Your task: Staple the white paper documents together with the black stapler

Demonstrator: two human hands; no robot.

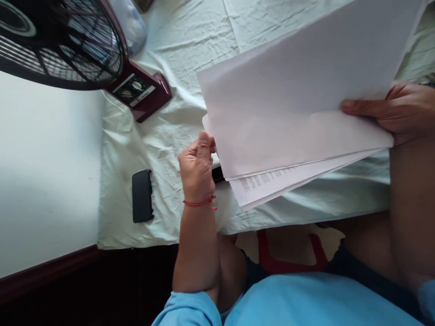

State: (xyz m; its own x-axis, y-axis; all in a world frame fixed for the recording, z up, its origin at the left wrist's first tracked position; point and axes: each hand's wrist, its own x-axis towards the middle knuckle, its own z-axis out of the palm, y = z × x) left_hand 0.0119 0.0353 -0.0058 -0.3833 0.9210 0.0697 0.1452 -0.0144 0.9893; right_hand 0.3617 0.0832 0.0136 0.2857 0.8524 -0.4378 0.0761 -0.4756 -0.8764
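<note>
A stack of white paper sheets (299, 99) is held up above a table draped in a pale cloth (163, 136). My right hand (397, 108) grips the stack's right edge, thumb lying across the top sheet. My left hand (197, 167), with a red thread around the wrist, pinches the stack's lower left corner. A lower sheet (268, 183) with printed text sticks out beneath the blank top sheets. Something dark (217, 173) lies just behind my left hand, mostly hidden.
A black phone (142, 195) lies on the cloth left of my left hand. A dark fan with a maroon base (142, 93) stands at the upper left beside a white wall (44, 172). A red stool (288, 253) shows below the table edge.
</note>
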